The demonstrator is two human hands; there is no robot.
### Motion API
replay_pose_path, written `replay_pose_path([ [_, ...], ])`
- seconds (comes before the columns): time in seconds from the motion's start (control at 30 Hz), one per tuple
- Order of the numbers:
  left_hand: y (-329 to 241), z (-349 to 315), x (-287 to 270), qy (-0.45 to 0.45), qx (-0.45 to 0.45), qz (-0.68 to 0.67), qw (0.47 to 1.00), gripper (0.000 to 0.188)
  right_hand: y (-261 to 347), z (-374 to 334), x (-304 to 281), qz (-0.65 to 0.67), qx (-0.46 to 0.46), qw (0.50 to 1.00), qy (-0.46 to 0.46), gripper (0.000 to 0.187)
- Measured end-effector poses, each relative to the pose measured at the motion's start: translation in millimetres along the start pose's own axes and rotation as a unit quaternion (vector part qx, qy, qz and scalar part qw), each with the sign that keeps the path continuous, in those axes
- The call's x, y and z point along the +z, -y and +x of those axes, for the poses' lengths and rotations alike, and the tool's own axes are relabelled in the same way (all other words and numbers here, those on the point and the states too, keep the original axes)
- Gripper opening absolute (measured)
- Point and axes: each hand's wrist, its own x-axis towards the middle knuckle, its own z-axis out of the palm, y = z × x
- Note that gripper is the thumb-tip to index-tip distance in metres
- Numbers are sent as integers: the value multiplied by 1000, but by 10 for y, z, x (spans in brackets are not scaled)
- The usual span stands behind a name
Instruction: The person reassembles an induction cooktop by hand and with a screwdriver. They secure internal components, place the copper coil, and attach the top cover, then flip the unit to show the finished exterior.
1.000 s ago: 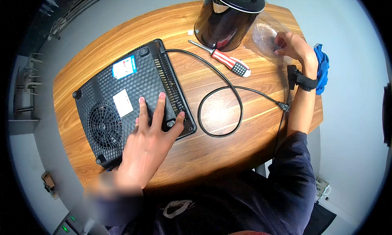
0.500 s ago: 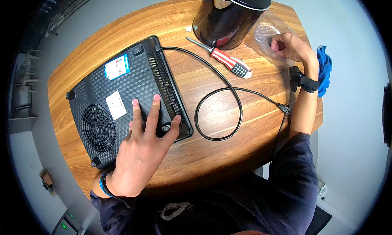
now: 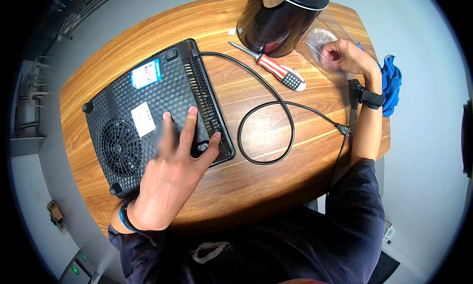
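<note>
My left hand (image 3: pixel 173 178) lies open, fingers spread, on the black underside of an induction cooker (image 3: pixel 167 94) turned bottom up. Its fan grille (image 3: pixel 120 147), slotted vent and rubber feet face upward; one finger is blurred. At the far right, my right hand (image 3: pixel 345 57) bends over a clear plastic dish (image 3: pixel 320 39) beside the kettle. Those fingers are pinched together, and whatever lies between them is hidden. Left of that hand, a screwdriver (image 3: pixel 281 71) with a red-and-white striped handle rests on the table.
A dark electric kettle (image 3: pixel 278 25) stands at the back of the wooden table (image 3: pixel 212 200). The cooker's black cord (image 3: pixel 292 131) loops across the middle, ending in a plug (image 3: pixel 344 130). A crumpled blue cloth (image 3: pixel 390 84) sits at the right edge.
My right hand has shifted slightly left within the plastic dish, still pinched. One finger of my left hand is moving on the cooker; the whole view has shifted a little.
</note>
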Motion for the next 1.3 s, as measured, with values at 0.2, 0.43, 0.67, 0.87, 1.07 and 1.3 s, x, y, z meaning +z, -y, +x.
replay_pose_path([
  [0.2, 3, -1, -4, -5, 2, -3, 1000, 60, -44, -22, -58, 49, -30, 997, -55, 36],
  [0.43, 5, 4, 10, -6, 0, -4, 1000, 60, -9, 68, 179, -49, -172, 958, -225, 44],
  [0.67, -8, 13, -2, 2, -4, -3, 1000, 61, 343, 51, 149, 8, -134, 991, 12, 33],
  [0.87, -25, 11, -45, 48, -29, 5, 998, 65, 770, -197, 120, 66, -168, 981, 77, 28],
  [1.07, -32, 1, -34, 53, -35, 18, 998, 66, 842, -316, 24, 22, -149, 987, 56, 47],
  [1.3, -37, 26, -39, 26, -12, 28, 999, 63, 481, -343, -10, -37, -31, 998, 46, 54],
])
